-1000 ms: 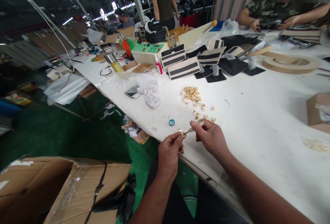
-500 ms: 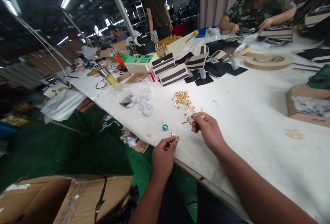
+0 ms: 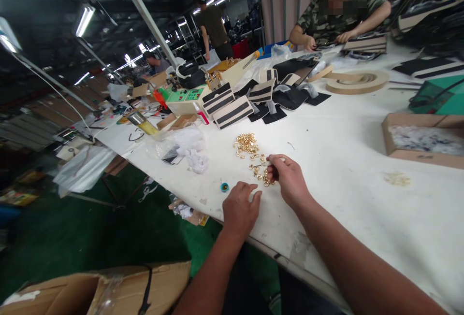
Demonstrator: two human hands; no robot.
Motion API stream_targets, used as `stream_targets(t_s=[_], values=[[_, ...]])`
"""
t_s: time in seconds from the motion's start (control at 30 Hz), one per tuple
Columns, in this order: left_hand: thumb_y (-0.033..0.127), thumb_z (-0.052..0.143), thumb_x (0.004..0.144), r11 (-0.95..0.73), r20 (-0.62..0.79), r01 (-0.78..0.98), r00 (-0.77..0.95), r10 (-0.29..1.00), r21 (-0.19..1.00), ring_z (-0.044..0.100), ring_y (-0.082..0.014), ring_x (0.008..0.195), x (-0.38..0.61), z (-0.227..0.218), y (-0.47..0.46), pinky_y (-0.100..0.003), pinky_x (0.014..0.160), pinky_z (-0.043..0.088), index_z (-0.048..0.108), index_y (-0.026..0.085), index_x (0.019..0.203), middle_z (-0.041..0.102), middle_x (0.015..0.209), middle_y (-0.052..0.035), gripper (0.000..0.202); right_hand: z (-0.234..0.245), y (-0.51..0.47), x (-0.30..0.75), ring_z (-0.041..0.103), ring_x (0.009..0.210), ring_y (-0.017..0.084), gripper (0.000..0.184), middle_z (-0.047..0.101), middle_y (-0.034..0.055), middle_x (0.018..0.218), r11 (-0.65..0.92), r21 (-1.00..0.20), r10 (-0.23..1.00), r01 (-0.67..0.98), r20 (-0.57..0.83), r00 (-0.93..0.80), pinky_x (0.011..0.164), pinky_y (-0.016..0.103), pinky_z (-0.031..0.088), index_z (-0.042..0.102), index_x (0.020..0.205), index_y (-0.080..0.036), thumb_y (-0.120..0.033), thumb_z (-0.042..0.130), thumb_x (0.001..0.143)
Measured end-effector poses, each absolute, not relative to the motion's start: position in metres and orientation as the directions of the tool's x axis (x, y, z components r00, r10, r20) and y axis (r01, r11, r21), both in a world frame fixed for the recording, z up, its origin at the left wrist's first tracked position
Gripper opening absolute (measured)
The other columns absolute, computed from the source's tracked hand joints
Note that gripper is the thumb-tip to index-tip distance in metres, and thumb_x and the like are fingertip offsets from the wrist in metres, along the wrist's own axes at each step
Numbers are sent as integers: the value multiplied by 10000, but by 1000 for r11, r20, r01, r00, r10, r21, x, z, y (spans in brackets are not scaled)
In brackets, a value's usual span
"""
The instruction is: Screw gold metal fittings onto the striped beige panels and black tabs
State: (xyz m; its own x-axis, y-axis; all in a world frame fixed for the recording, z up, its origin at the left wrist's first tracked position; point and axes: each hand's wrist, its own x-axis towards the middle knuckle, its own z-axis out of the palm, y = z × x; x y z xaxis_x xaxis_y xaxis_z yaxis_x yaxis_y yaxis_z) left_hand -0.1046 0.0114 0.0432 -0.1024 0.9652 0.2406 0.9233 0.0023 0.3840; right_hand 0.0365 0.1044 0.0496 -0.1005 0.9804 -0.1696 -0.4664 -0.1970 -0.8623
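My right hand (image 3: 288,177) is closed on a small tool (image 3: 267,163) with a pale handle and a thin metal tip pointing left; it looks like a small screwdriver. Under its fingers lie several loose gold metal pieces (image 3: 258,174), too small to name exactly. My left hand (image 3: 242,208) hovers low over the white table, thumb and index finger apart, with nothing visible between them. Just left of it sits a small round teal container (image 3: 224,187) with something dark gold in it. Farther back is a pile of the same gold pieces (image 3: 247,144).
A crumpled clear bag (image 3: 188,141) lies left of the pile. Behind it are striped black and beige panels (image 3: 234,113), a green-topped machine (image 3: 184,96) and a tape roll (image 3: 357,82). A cardboard tray (image 3: 424,150) stands at right. Across the table a person in camouflage works.
My left hand has opened and moved right toward the loose gold pieces; the gold piece in its pinch is gone from its fingers. My right hand still holds the tool. The view has shifted slightly.
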Motion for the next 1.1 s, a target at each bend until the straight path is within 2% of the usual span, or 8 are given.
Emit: stream_targets(t_s=[0.17, 0.3, 0.57, 0.67, 0.77, 0.9, 1.0, 1.1], values=[[354, 668, 976, -19, 123, 972, -10, 992, 236, 686, -252, 1055, -84, 40, 41, -354, 853, 543, 761, 283, 1145, 740, 1121, -40, 206, 49, 108, 39, 550, 501, 109, 313, 633, -29, 626, -205, -835, 978, -511, -192, -78, 464, 238, 420, 689, 827, -192, -474, 818, 781], [368, 629, 996, 2, 76, 977, -19, 997, 212, 680, -246, 1018, -86, 39, 53, -340, 820, 525, 766, 277, 1102, 744, 1088, -45, 196, 49, 109, 38, 558, 499, 109, 323, 640, -24, 635, -214, -827, 977, -520, -189, -101, 462, 233, 424, 693, 835, -187, -474, 830, 776], [321, 550, 1022, 1, 116, 959, -35, 993, 285, 693, -264, 982, -85, 34, 58, -361, 806, 531, 764, 237, 993, 746, 1049, -86, 231, 45, 108, 39, 535, 535, 106, 334, 649, -13, 701, -212, -839, 977, -502, -185, -104, 477, 227, 410, 704, 907, -197, -461, 866, 781], [286, 570, 1003, -11, 224, 906, -93, 970, 424, 698, -231, 923, -94, 36, 39, -341, 817, 534, 750, 241, 964, 741, 991, -65, 190, 40, 107, 44, 531, 553, 128, 379, 645, -14, 686, -142, -898, 989, -416, -112, -96, 503, 255, 419, 710, 985, -217, -502, 869, 792], [282, 591, 982, -22, 342, 729, -294, 892, 684, 672, -186, 813, -118, 34, 10, -309, 789, 532, 747, 235, 938, 725, 907, -40, 169, 41, 101, 41, 530, 553, 151, 437, 634, -16, 629, -75, -969, 991, -235, -45, -127, 538, 284, 435, 720, 1064, -219, -552, 845, 810], [412, 616, 966, 54, 162, 286, -677, 717, 957, 652, -167, 745, -159, 21, -17, -280, 692, 547, 730, 188, 968, 709, 833, -29, 251, 45, 92, 8, 591, 576, 179, 474, 668, 8, 626, -34, -999, 942, 38, -45, -332, 587, 310, 480, 738, 1037, -203, -631, 778, 835], [494, 650, 923, -1, -3, -5, -788, 616, 1000, 686, -182, 779, -176, 13, -18, -300, 705, 602, 700, 163, 965, 696, 815, -31, 337, 39, 94, -27, 618, 557, 184, 443, 679, 4, 623, 53, -982, 885, 181, -37, -463, 582, 306, 477, 735, 990, -213, -636, 727, 859], [514, 684, 896, -62, -64, -129, -786, 614, 990, 723, -215, 883, -179, 10, -11, -341, 750, 644, 687, 157, 966, 712, 874, -56, 364, 28, 99, -51, 630, 563, 180, 369, 681, -11, 633, 118, -963, 860, 241, -22, -509, 580, 292, 460, 721, 944, -225, -588, 698, 885]])
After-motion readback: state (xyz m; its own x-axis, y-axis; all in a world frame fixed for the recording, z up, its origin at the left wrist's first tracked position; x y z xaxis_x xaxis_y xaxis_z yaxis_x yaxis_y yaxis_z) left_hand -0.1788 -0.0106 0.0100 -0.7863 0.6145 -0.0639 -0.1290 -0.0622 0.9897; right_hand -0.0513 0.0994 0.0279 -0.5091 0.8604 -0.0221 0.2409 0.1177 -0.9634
